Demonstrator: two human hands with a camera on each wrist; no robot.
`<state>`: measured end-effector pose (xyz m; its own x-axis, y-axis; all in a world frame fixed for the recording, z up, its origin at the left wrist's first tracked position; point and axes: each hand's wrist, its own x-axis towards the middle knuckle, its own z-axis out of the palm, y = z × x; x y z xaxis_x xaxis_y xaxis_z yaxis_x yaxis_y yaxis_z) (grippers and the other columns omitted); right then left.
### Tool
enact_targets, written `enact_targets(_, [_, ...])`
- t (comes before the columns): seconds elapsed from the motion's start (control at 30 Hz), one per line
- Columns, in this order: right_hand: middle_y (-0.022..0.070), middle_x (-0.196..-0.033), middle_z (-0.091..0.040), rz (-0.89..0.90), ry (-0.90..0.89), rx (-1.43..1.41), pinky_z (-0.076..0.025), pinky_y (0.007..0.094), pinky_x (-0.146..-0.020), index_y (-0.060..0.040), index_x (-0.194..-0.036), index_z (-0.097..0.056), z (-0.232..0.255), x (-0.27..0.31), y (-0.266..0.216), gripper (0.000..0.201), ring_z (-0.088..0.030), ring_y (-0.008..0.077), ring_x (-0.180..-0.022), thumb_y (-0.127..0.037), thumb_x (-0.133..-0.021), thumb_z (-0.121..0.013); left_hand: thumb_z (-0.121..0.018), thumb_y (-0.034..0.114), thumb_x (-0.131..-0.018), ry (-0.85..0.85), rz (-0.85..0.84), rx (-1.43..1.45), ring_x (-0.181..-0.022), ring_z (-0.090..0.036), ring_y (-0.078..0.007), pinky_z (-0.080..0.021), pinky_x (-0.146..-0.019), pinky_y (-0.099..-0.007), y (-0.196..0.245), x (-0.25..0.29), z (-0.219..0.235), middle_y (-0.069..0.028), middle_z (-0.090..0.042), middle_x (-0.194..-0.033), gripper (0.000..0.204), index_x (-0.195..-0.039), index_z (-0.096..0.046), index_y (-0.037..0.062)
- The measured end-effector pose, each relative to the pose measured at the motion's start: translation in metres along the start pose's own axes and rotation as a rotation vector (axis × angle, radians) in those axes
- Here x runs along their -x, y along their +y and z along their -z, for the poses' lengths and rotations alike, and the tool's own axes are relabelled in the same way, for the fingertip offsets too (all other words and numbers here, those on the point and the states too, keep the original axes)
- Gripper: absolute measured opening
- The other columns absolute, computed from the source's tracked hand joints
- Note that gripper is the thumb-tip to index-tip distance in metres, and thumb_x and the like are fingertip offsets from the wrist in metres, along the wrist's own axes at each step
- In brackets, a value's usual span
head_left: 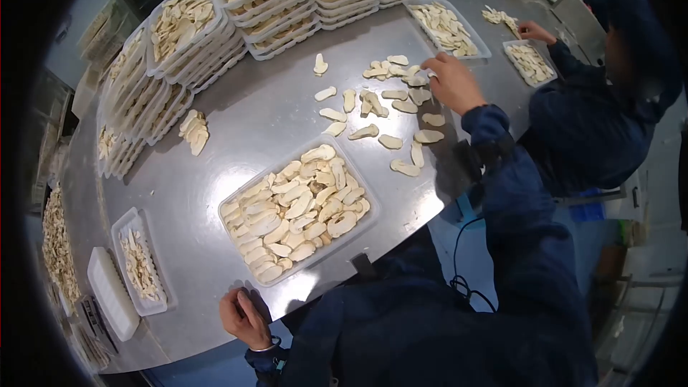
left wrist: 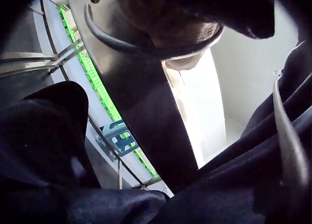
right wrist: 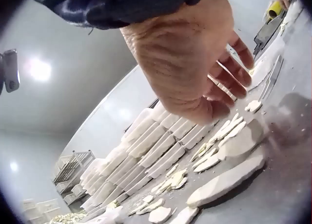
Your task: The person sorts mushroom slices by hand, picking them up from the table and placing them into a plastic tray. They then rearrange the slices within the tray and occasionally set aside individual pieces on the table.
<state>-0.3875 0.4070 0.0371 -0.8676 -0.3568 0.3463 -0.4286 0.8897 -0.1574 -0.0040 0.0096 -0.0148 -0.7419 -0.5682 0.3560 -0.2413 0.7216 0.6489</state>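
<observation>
My right hand (head_left: 453, 82) reaches over scattered mushroom slices (head_left: 395, 94) at the right part of the steel table. In the right wrist view, its fingers (right wrist: 229, 80) are spread and loosely bent above the slices, with nothing seen between them. Below the hand, a long pale mushroom slice (right wrist: 224, 182) lies flat on the metal. My left hand (head_left: 244, 317) rests at the table's near edge, fingers loosely curled, holding nothing. Between the hands sits a clear plastic tray (head_left: 369, 233) filled with overlapping slices. The left wrist view shows mostly dark sleeve and a wristband (left wrist: 141, 51).
Tall stacks of filled trays (head_left: 276, 18) line the far side. Another tray (head_left: 484, 46) of slices stands beyond my right hand. At left are a small tray (head_left: 154, 304) of pieces and a white tray (head_left: 113, 294). Another person (head_left: 602, 115) works at the right.
</observation>
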Motion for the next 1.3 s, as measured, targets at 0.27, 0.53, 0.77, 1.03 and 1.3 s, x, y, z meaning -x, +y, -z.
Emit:
enact_targets(0.27, [0.0156, -0.099, -0.063, 0.054, -0.087, -0.008, -0.049, 0.0463, -0.084, -0.0064, -0.096, -0.068, -0.041, -0.037, 0.019, 0.022, -0.059, 0.0368, -0.098, -0.003, -0.079, -0.055, -0.057, 0.009, -0.095, 0.010, -0.034, 0.015, -0.065, -0.054, -0.0239, -0.042, -0.059, -0.0333, -0.003, 0.000, -0.001, -0.0118, -0.059, -0.077, 0.013, -0.091, -0.063, -0.0021])
enact_targets(0.53, [0.0174, -0.093, -0.059, 0.020, -0.154, 0.025, -0.047, 0.0462, -0.081, -0.0025, -0.091, -0.060, -0.029, -0.024, 0.022, 0.016, -0.059, 0.0380, -0.092, -0.013, -0.080, -0.058, -0.057, 0.008, -0.095, 0.010, -0.044, -0.002, -0.065, -0.055, -0.0256, -0.043, -0.060, -0.0342, -0.003, -0.001, -0.001, -0.0124, -0.060, -0.077, 0.013, -0.091, -0.063, -0.0025])
enact_targets(0.77, [0.0197, -0.093, -0.062, -0.006, -0.167, 0.006, -0.048, 0.0474, -0.082, -0.0002, -0.088, -0.062, -0.026, -0.025, 0.021, 0.016, -0.060, 0.0398, -0.091, -0.012, -0.078, -0.058, -0.057, 0.009, -0.095, 0.020, -0.035, 0.020, -0.064, -0.054, -0.0255, -0.042, -0.059, -0.0342, -0.002, -0.001, -0.001, -0.0119, -0.058, -0.075, 0.013, -0.090, -0.063, -0.0023])
enact_targets(1.03, [0.0192, -0.093, -0.066, -0.124, -0.221, -0.026, -0.050, 0.0481, -0.079, -0.0020, -0.087, -0.068, -0.012, -0.018, 0.027, 0.018, -0.063, 0.0399, -0.087, -0.015, -0.081, -0.056, -0.058, 0.009, -0.095, 0.016, -0.058, -0.006, -0.063, -0.053, -0.0252, -0.041, -0.058, -0.0346, -0.004, -0.001, -0.002, -0.0121, -0.058, -0.075, 0.013, -0.089, -0.063, -0.0021])
enact_targets(1.3, [0.0163, -0.096, -0.065, -0.020, -0.138, -0.040, -0.049, 0.0462, -0.082, -0.0028, -0.093, -0.070, -0.019, -0.011, 0.043, 0.020, -0.061, 0.0382, -0.093, -0.014, -0.082, -0.058, -0.057, 0.009, -0.095, 0.028, -0.043, 0.034, -0.062, -0.052, -0.0244, -0.040, -0.057, -0.0339, -0.005, -0.001, -0.003, -0.0116, -0.057, -0.074, 0.014, -0.089, -0.063, -0.0021])
